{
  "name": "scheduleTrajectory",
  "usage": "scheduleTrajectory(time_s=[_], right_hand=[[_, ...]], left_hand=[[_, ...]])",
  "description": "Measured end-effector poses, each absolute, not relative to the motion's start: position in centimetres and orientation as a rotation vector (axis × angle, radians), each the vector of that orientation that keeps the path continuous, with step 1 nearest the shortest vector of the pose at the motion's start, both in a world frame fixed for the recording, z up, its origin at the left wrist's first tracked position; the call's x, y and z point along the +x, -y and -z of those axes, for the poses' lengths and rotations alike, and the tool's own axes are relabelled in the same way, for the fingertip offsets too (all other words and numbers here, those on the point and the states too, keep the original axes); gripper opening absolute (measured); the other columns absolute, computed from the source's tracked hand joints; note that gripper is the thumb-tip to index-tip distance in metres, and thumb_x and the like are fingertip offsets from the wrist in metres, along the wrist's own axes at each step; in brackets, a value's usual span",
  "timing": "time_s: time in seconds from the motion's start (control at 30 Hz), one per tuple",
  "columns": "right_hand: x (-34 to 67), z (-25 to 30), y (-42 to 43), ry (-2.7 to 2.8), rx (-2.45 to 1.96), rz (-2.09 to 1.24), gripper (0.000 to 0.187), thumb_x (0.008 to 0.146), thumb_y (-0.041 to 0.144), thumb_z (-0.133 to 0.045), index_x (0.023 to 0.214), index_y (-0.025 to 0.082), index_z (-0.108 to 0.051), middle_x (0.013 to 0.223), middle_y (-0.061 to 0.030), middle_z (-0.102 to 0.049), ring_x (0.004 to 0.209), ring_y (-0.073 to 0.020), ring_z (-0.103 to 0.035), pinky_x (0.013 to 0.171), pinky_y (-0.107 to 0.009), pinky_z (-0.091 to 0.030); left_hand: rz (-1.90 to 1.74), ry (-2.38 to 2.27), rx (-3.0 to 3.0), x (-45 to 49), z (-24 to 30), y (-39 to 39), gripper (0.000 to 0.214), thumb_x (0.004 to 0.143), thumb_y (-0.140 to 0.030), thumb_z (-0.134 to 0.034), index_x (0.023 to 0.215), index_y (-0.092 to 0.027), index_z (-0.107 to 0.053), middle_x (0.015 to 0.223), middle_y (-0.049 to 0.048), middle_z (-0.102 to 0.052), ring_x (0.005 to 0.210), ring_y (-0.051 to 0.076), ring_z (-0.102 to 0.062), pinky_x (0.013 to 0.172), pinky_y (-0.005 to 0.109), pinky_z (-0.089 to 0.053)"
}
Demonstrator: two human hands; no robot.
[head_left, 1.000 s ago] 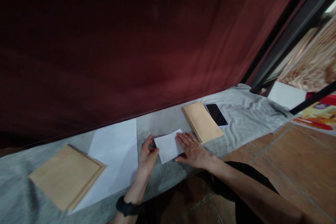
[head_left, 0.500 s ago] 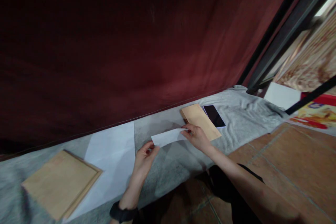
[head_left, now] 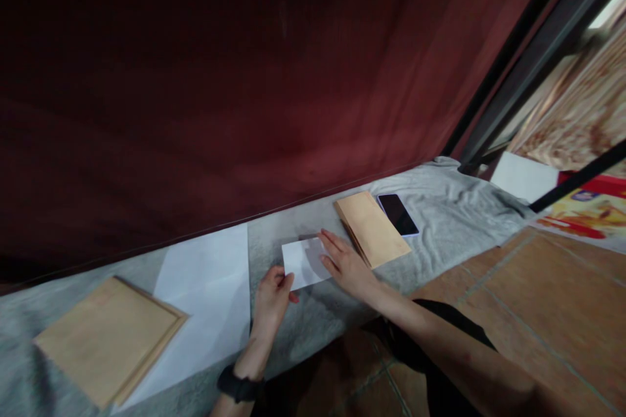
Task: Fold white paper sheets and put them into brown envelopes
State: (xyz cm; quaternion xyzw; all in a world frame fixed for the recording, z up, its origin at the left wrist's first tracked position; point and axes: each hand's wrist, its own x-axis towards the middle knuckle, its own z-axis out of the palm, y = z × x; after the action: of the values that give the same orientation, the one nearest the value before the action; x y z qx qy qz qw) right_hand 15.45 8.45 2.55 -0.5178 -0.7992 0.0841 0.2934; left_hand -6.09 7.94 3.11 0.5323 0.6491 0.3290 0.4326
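A small folded sheet of white paper (head_left: 304,263) is between my two hands, over the grey cloth. My left hand (head_left: 274,291) pinches its left edge, thumb on top and fingertips below. My right hand (head_left: 346,267) lies over the paper's right end with fingers stretched out flat. Just right of that hand sits a stack of brown envelopes (head_left: 375,228). Beyond it is a dark-screened phone (head_left: 398,214). Left of my left hand, larger white paper (head_left: 210,303) is spread on the cloth, partly under another brown envelope stack (head_left: 110,339).
The grey cloth (head_left: 469,199) covers a long narrow surface against a dark red panel (head_left: 274,111). Dark metal bars (head_left: 518,65) rise at the right. Tiled floor (head_left: 552,300) lies below, with a colourful printed box (head_left: 587,215) at the far right.
The paper has turned to show a broader face and come lower. My right hand has shifted left, from pinching its right end to lying flat across it. My left hand keeps its grip.
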Motion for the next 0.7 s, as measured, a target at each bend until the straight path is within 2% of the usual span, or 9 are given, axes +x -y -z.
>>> scheduleTrajectory(time_s=[0.1, 0.2, 0.37, 0.47, 0.6, 0.7], right_hand=[[13.9, -1.6, -7.0, 2.292, -1.400, -0.186, 0.059, 0.106, 0.036, -0.042, 0.160, 0.018, -0.027, 0.162, -0.0136, -0.036, 0.149, -0.0239, -0.035, 0.118, -0.046, -0.039], [13.1, -0.4, -5.8, 2.395, -1.388, -0.147, 0.057, 0.106, 0.041, -0.044, 0.159, 0.022, -0.032, 0.164, -0.0096, -0.031, 0.150, -0.0244, -0.032, 0.121, -0.046, -0.034], [13.3, 1.1, -4.9, 2.416, -1.339, -0.039, 0.059, 0.101, 0.044, -0.056, 0.155, 0.027, -0.040, 0.164, -0.0094, -0.032, 0.149, -0.0258, -0.034, 0.123, -0.049, -0.029], [13.5, 1.3, -4.9, 2.404, -1.358, -0.019, 0.060, 0.100, 0.045, -0.057, 0.155, 0.026, -0.041, 0.163, -0.0102, -0.033, 0.149, -0.0260, -0.036, 0.122, -0.048, -0.031], [13.5, 1.0, -5.0, 2.415, -1.387, -0.031, 0.058, 0.102, 0.045, -0.055, 0.154, 0.024, -0.042, 0.162, -0.0105, -0.035, 0.148, -0.0254, -0.037, 0.122, -0.047, -0.030], [13.5, 0.6, -5.1, 2.426, -1.397, -0.049, 0.053, 0.103, 0.044, -0.051, 0.152, 0.023, -0.045, 0.162, -0.0098, -0.036, 0.147, -0.0251, -0.038, 0.123, -0.046, -0.030]], left_hand=[[-0.754, -1.660, 1.337, -5.7, -3.5, -7.6, 0.021, 0.080, -0.043, -0.055, 0.084, -0.023, -0.053, 0.057, -0.0037, -0.063, 0.040, 0.016, -0.057, 0.045, 0.027, -0.039], [-0.689, -1.711, 1.343, -5.5, -4.0, -7.4, 0.017, 0.084, -0.035, -0.053, 0.094, -0.022, -0.053, 0.056, -0.0053, -0.061, 0.037, 0.016, -0.055, 0.043, 0.026, -0.038], [-0.552, -1.822, 1.397, -5.4, -4.0, -7.2, 0.034, 0.090, -0.031, -0.050, 0.122, -0.017, -0.050, 0.061, -0.0031, -0.064, 0.043, 0.019, -0.060, 0.044, 0.028, -0.040], [-0.426, -1.979, 1.666, -5.4, -3.9, -6.7, 0.040, 0.093, -0.029, -0.049, 0.130, -0.015, -0.049, 0.077, 0.0047, -0.072, 0.064, 0.023, -0.070, 0.057, 0.031, -0.048], [-0.277, -2.138, 2.046, -5.0, -4.1, -6.3, 0.033, 0.098, -0.030, -0.042, 0.123, -0.018, -0.060, 0.088, 0.0103, -0.075, 0.082, 0.027, -0.073, 0.074, 0.037, -0.053], [-0.429, -1.988, 2.310, -4.0, -3.5, -6.4, 0.042, 0.101, -0.030, -0.032, 0.126, -0.016, -0.062, 0.113, 0.0151, -0.074, 0.106, 0.027, -0.070, 0.094, 0.040, -0.052]])
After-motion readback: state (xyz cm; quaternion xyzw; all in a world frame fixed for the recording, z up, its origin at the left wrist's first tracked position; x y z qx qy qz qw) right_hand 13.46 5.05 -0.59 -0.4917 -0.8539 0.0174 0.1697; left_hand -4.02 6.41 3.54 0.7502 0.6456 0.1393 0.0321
